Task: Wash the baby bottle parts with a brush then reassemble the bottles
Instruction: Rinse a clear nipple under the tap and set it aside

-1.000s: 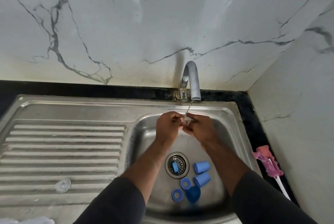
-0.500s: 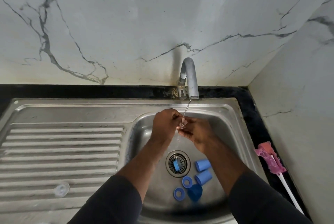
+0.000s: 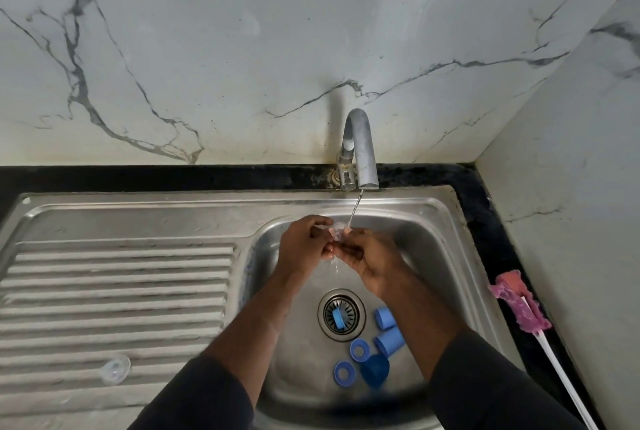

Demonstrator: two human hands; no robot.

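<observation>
Under the thin water stream from the tap, my left hand and my right hand together pinch a small clear silicone teat. Most of the teat is hidden by my fingers. In the basin below lie two blue caps, two blue rings and a dark blue funnel-shaped piece. A small blue part sits on the drain strainer. Another clear teat rests on the ribbed draining board.
The steel sink fills the right half, its draining board the left. A pink sponge brush with a white handle lies on the black counter at the right, beside the marble side wall.
Both hands stay under the stream and have shifted their fingers slightly on the clear teat. The view has tilted a little; nothing in the basin has moved.
</observation>
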